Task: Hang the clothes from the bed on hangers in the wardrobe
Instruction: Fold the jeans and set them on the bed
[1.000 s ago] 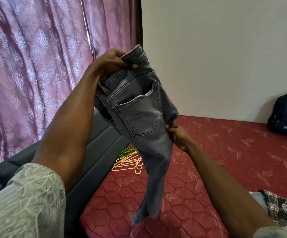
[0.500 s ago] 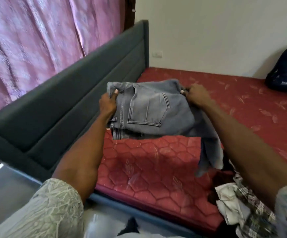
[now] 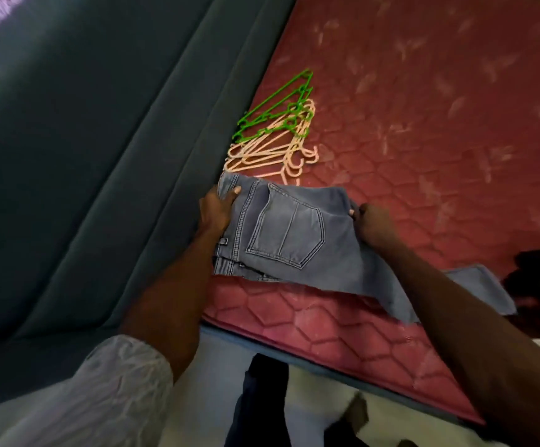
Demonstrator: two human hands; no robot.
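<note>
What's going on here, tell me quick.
A person is holding a pair of grey jeans flat over the red mattress, beside the dark headboard. The left hand grips the waistband end and the right hand pinches the far edge, while one leg trails off toward the right. A pile of green and peach hangers lies on the mattress just beyond the jeans. The jeans are not on a hanger yet.

jeans [image 3: 281,240] on mattress [image 3: 423,156], hangers [image 3: 275,137] behind, headboard [image 3: 100,140] left
</note>
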